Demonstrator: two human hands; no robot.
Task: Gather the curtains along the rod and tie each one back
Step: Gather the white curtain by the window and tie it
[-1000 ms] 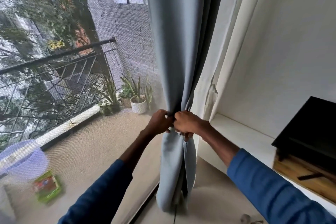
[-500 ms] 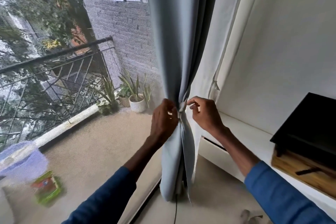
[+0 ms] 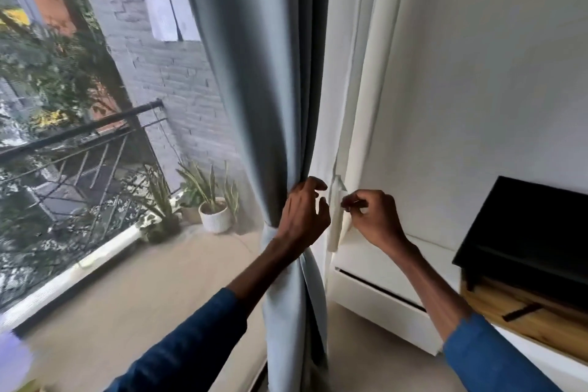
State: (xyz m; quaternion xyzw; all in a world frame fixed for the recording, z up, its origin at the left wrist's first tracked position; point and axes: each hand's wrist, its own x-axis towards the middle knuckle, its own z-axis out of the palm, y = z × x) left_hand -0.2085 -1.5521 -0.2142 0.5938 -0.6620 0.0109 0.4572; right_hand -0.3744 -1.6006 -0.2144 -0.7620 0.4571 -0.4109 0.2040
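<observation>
Hands work close together at mid-frame, just apart. At their 9 o'clock, beyond the glass, a potted plant (image 3: 214, 216) stands on the balcony floor. The left hand (image 3: 302, 219) lies against the gathered blue-grey curtain (image 3: 254, 73), its wrist crossing the fabric's narrow waist. Its fingers (image 3: 315, 184) are loosely curled and spread, with no cloth visibly caught between them. From this hand the curtain climbs in long folds toward 12 o'clock and drops toward 6 o'clock. At the hand's 3 o'clock a narrow white tie strip (image 3: 334, 226) hangs upright in front of the white curtain (image 3: 346, 73). The right hand (image 3: 374, 221) sits at the strip's 3 o'clock, thumb and forefinger pinching its edge, the other fingers curled under. Toward 4 o'clock, a black box (image 3: 525, 232) rests on a wooden stand (image 3: 515, 321).
</observation>
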